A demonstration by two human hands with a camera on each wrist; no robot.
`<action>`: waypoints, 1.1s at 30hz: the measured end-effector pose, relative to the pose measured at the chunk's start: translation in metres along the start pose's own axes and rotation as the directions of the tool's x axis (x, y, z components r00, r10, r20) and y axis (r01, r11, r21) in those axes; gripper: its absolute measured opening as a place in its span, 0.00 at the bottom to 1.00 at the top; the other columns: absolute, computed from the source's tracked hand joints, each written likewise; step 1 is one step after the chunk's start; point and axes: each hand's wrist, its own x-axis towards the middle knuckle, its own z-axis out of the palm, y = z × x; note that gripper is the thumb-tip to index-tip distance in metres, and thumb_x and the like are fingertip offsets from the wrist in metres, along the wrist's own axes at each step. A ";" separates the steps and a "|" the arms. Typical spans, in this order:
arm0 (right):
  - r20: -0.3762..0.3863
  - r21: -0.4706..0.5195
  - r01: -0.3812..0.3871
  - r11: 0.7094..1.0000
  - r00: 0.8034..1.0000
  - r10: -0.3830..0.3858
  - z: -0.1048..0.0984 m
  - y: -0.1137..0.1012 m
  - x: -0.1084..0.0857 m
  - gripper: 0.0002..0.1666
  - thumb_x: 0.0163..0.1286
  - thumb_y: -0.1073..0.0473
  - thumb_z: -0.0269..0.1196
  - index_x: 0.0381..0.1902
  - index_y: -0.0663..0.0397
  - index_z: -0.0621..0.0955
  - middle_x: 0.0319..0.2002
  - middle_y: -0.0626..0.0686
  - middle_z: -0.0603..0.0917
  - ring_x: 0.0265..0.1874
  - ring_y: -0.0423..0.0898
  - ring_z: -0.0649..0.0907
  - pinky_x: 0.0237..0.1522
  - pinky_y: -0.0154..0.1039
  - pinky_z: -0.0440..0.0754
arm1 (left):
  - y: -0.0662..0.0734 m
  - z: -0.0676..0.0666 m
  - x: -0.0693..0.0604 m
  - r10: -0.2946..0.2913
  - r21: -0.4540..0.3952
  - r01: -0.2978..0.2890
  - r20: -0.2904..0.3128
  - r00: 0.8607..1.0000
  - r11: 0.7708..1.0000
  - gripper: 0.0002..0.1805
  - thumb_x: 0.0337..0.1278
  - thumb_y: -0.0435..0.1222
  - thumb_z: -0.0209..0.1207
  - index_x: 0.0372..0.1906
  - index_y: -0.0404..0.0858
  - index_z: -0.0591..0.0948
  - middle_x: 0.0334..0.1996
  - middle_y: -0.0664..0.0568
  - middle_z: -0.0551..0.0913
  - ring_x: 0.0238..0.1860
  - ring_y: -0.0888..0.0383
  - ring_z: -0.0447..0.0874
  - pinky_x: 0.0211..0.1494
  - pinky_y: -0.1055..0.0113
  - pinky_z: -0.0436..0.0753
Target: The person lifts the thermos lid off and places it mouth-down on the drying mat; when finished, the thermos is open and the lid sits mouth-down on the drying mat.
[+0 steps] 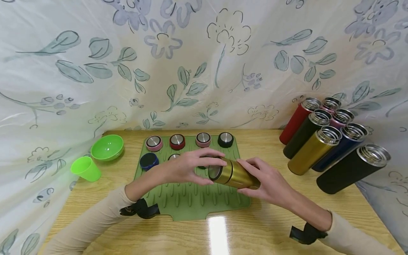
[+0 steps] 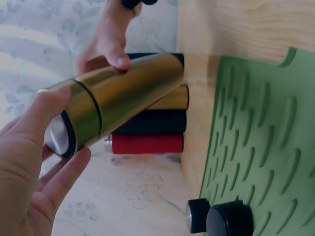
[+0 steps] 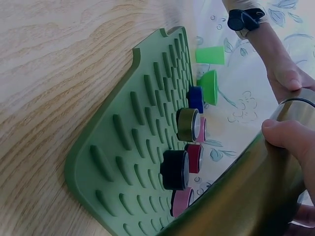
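Observation:
A gold thermos bottle (image 1: 240, 176) is tilted above the green mat (image 1: 188, 209), its capped end toward the left. My left hand (image 1: 183, 164) holds the steel-topped gold cap (image 2: 81, 120) at that end, thumb on one side and fingers on the other. The cap sits on the bottle, a dark line marking the joint. Around the bottle's body, toward its base, my right hand (image 1: 271, 182) has its grip. In the right wrist view the bottle (image 3: 246, 182) fills the lower right, and its base runs out of frame.
Several loose lids stand on the mat, among them a blue lid (image 1: 149, 161), a red lid (image 1: 177, 141) and a black lid (image 1: 225, 140). Several uncapped bottles, including a black bottle (image 1: 350, 170), stand at right. A green bowl (image 1: 107, 148) and cup (image 1: 86, 169) are at left.

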 end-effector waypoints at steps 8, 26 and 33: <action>0.016 -0.001 -0.032 1.000 0.999 0.032 -0.001 0.000 -0.001 0.49 0.45 0.44 0.78 0.66 0.47 0.74 0.49 0.51 0.78 0.41 0.41 0.78 0.34 0.34 0.80 | 0.007 -0.001 0.001 -0.068 0.067 0.066 0.027 0.997 0.996 0.35 0.51 0.43 0.70 0.65 0.44 0.71 0.68 0.45 0.66 0.67 0.52 0.70 0.63 0.67 0.79; 0.047 -0.018 -0.046 0.999 0.998 0.047 -0.003 -0.003 -0.006 0.49 0.45 0.43 0.78 0.65 0.48 0.74 0.50 0.50 0.78 0.43 0.41 0.78 0.37 0.36 0.82 | 0.016 0.005 0.001 -0.189 0.019 0.188 0.049 0.981 0.982 0.31 0.51 0.41 0.69 0.62 0.47 0.72 0.64 0.49 0.68 0.55 0.59 0.79 0.51 0.78 0.83; 0.052 -0.023 -0.055 0.998 0.997 0.056 -0.001 -0.002 -0.008 0.50 0.44 0.43 0.78 0.65 0.48 0.74 0.49 0.49 0.78 0.43 0.41 0.78 0.37 0.36 0.82 | 0.016 0.010 -0.001 -0.200 -0.092 0.199 0.007 0.980 0.976 0.29 0.52 0.38 0.69 0.59 0.45 0.73 0.63 0.49 0.68 0.58 0.57 0.76 0.52 0.77 0.83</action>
